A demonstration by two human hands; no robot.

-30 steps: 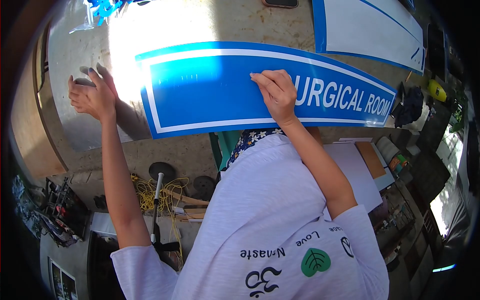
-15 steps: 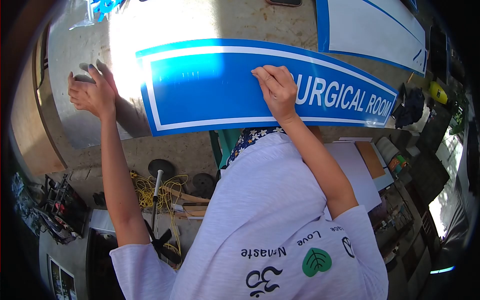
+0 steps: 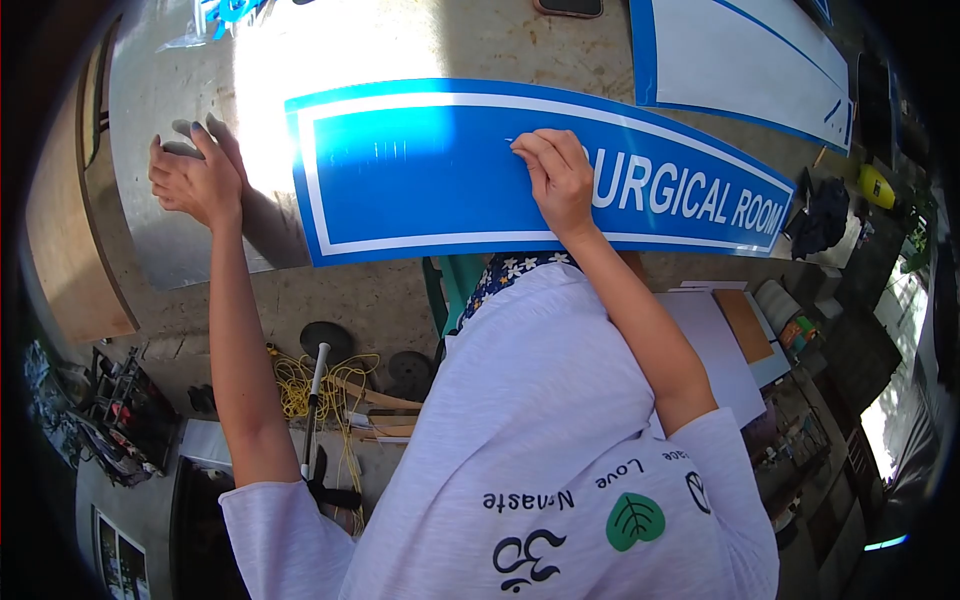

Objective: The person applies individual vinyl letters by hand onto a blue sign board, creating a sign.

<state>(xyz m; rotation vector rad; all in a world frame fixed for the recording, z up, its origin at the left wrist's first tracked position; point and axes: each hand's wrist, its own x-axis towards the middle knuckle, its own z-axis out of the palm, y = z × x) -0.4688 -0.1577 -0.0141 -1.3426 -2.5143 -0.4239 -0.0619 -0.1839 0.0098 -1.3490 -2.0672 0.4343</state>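
A blue sign (image 3: 430,180) with a white border and the words "SURGICAL ROOM" lies across the work surface. My right hand (image 3: 562,182) is over its middle, covering the first letter, with thumb and fingers pinched together; whatever they hold is too small to name. Left of the sign, my left hand (image 3: 198,178) is above a shiny metal sheet (image 3: 150,235), fingers curled but apart, with nothing visible in them. The left hand casts a shadow on the sheet.
A white and blue panel (image 3: 745,65) lies at the upper right, and a phone (image 3: 568,6) at the top edge. Blue scraps (image 3: 232,12) are at the upper left. Below are yellow cord (image 3: 292,385), a pole (image 3: 315,385) and white boards (image 3: 705,345).
My left hand has shifted slightly to the right in view, along with the metal sheet and the sign's left end. My right hand stays pinched at nearly the same place.
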